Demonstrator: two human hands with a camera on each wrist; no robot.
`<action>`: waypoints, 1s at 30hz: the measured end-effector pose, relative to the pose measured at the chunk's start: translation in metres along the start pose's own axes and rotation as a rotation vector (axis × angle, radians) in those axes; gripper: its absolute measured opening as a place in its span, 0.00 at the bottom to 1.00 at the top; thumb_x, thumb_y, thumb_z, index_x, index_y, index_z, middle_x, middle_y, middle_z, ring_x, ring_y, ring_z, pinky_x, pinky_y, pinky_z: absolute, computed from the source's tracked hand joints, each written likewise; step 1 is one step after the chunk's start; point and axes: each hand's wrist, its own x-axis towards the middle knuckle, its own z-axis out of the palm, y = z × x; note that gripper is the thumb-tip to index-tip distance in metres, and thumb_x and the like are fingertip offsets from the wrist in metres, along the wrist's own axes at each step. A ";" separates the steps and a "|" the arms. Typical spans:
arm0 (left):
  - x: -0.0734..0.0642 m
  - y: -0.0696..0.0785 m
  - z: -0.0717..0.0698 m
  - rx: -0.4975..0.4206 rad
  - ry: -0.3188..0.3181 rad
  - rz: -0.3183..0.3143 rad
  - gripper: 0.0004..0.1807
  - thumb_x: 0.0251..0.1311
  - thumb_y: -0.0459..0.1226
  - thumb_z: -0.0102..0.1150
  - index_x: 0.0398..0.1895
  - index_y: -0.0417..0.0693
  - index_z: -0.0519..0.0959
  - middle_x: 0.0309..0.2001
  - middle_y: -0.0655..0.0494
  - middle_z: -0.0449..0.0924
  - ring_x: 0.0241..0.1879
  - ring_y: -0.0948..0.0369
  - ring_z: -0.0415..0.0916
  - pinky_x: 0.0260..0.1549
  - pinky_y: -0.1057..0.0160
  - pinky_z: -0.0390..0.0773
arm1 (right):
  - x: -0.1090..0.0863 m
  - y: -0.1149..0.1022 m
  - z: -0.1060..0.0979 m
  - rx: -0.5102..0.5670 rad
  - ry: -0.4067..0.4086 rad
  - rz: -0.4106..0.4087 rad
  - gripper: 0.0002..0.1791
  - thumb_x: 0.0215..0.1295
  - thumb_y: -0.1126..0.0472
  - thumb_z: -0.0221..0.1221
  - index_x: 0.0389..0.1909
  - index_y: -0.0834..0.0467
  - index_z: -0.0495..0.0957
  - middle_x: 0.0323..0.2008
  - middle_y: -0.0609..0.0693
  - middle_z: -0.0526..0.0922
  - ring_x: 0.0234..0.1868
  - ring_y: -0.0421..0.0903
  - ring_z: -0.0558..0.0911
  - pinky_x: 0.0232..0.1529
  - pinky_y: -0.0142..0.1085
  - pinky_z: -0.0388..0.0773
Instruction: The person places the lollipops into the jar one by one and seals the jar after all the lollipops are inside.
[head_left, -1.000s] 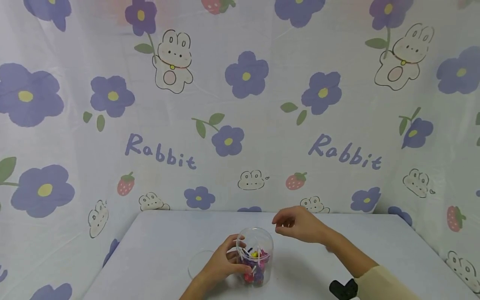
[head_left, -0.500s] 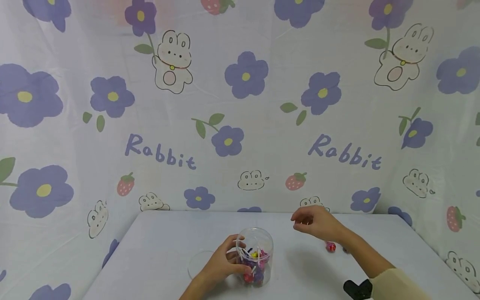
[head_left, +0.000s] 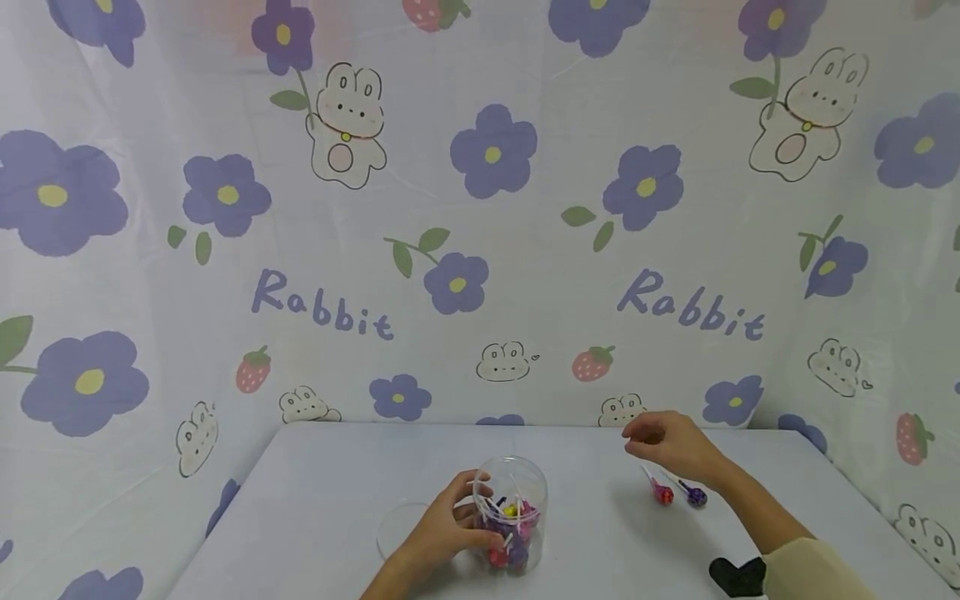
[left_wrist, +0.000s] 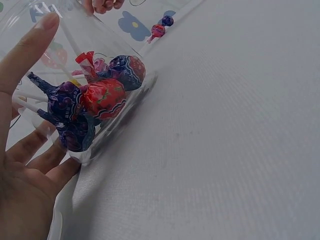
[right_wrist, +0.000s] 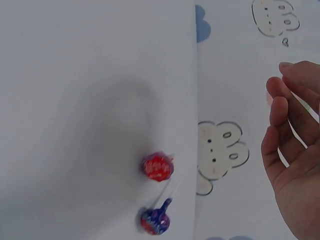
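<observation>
My left hand grips a clear plastic jar standing uncovered on the table, thumb on one side and fingers on the other. Several wrapped lollipops fill its lower part; in the left wrist view a red lollipop and a purple lollipop press against the wall. My right hand hovers above the table to the right, fingers loosely bent, nothing between them. Below it lie a red lollipop and a dark purple lollipop, side by side, apart from the hand.
A clear round lid lies left of the jar, partly hidden by the left forearm. The white table ends at the back against a patterned curtain. A black strap is at the right sleeve.
My right hand has moved rightward, away from the jar. The two lollipops on the table, mostly hidden behind its arm before, now show fully. My left hand and the jar have stayed put.
</observation>
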 end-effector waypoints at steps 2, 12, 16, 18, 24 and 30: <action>0.000 0.000 0.000 0.002 -0.002 0.004 0.50 0.48 0.37 0.84 0.74 0.45 0.64 0.63 0.38 0.69 0.64 0.48 0.75 0.63 0.51 0.74 | -0.001 0.008 -0.002 -0.001 0.006 0.035 0.11 0.70 0.60 0.66 0.48 0.59 0.84 0.40 0.47 0.85 0.42 0.47 0.84 0.44 0.34 0.83; 0.002 0.005 -0.001 0.005 -0.003 0.039 0.50 0.49 0.34 0.83 0.74 0.44 0.64 0.63 0.37 0.69 0.64 0.47 0.75 0.63 0.52 0.74 | -0.006 0.038 -0.010 -0.042 0.043 0.141 0.14 0.69 0.59 0.66 0.49 0.63 0.83 0.42 0.52 0.86 0.44 0.52 0.84 0.45 0.46 0.85; 0.001 0.005 0.000 -0.006 -0.003 0.034 0.50 0.49 0.32 0.82 0.74 0.44 0.64 0.63 0.38 0.69 0.63 0.47 0.75 0.63 0.51 0.75 | -0.012 0.054 -0.009 -0.055 0.051 0.172 0.14 0.69 0.59 0.67 0.49 0.65 0.83 0.42 0.52 0.86 0.44 0.53 0.84 0.45 0.46 0.84; 0.001 0.006 0.001 -0.004 0.004 0.026 0.50 0.48 0.32 0.83 0.74 0.44 0.64 0.63 0.38 0.70 0.63 0.48 0.75 0.63 0.52 0.75 | -0.015 0.063 -0.008 -0.056 0.050 0.198 0.15 0.69 0.59 0.67 0.50 0.65 0.83 0.42 0.52 0.86 0.45 0.53 0.84 0.45 0.47 0.84; 0.000 0.005 0.002 0.007 0.011 0.029 0.49 0.48 0.32 0.83 0.73 0.45 0.65 0.62 0.40 0.70 0.62 0.49 0.75 0.62 0.52 0.75 | -0.023 0.087 -0.002 -0.074 0.067 0.271 0.17 0.69 0.59 0.67 0.51 0.66 0.83 0.42 0.52 0.86 0.44 0.52 0.83 0.43 0.47 0.82; -0.001 0.005 0.002 -0.004 0.002 0.023 0.47 0.48 0.31 0.82 0.72 0.47 0.66 0.62 0.39 0.70 0.61 0.49 0.76 0.62 0.53 0.76 | -0.029 0.103 0.006 -0.134 0.076 0.309 0.16 0.67 0.58 0.68 0.49 0.65 0.83 0.39 0.51 0.85 0.40 0.49 0.81 0.40 0.42 0.80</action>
